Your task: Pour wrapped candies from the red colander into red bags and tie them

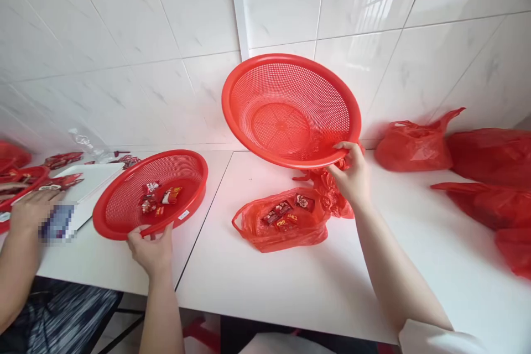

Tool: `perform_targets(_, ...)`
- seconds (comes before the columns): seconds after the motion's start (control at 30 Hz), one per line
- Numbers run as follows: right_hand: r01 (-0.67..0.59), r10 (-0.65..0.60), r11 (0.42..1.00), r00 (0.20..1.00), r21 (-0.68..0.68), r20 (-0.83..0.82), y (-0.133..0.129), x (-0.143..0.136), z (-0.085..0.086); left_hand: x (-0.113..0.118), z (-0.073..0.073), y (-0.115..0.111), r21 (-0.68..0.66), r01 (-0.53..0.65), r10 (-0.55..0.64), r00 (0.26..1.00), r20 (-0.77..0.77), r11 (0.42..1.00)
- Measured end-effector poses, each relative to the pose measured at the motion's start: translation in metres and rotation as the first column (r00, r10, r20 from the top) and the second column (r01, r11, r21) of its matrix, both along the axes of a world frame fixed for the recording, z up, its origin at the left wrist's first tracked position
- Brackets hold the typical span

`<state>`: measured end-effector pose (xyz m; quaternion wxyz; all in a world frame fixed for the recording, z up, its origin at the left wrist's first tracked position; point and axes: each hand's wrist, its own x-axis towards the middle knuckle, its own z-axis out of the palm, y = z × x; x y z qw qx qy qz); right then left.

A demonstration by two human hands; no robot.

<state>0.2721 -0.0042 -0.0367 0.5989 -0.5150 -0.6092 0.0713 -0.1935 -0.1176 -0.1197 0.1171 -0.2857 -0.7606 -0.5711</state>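
Observation:
My left hand [150,246] grips the near rim of a red mesh basket [120,202], which is tilted and holds several small red packets [160,199]. With its fingers on the lower right rim, my right hand [352,172] holds up a second red basket [282,116], its inside facing me and bare. Below that basket, an open red plastic bag [257,232] lies on the white table [265,287] with several packets [286,215] inside. Crumpled red plastic [332,193] lies beside the bag, partly hidden by my right hand and the raised basket.
Red bags [415,146] stand along the tiled wall at the right. On the left, another person's hand [33,210] is near a white tray [97,180] and another red basket [39,177]. A clear plastic item [85,141] is by the wall. A seam crosses the tabletop.

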Motion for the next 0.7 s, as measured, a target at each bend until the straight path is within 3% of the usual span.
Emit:
perform_targets(0.17,0.057,-0.053,0.996,0.996,0.067,-0.066,0.001,0.022,0.004,0.016,0.001,0.024,0.145,0.079,-0.087,0.995,0.049,0.986)
perform_targets(0.33,0.071,-0.063,0.993,0.993,0.091,-0.097,0.001,0.032,0.006,0.046,0.018,0.058,0.089,0.292,-0.296,0.955,0.032,0.952)
perform_targets(0.53,0.036,-0.033,0.998,0.997,0.05,-0.07,0.0,0.027,0.006,0.086,0.024,0.095,0.082,0.603,-0.609,0.789,0.085,0.793)
perform_targets(0.7,-0.119,0.12,0.993,0.992,0.024,-0.024,-0.006,0.007,0.009,0.125,0.011,0.108,0.151,0.7,-0.716,0.68,0.158,0.698)
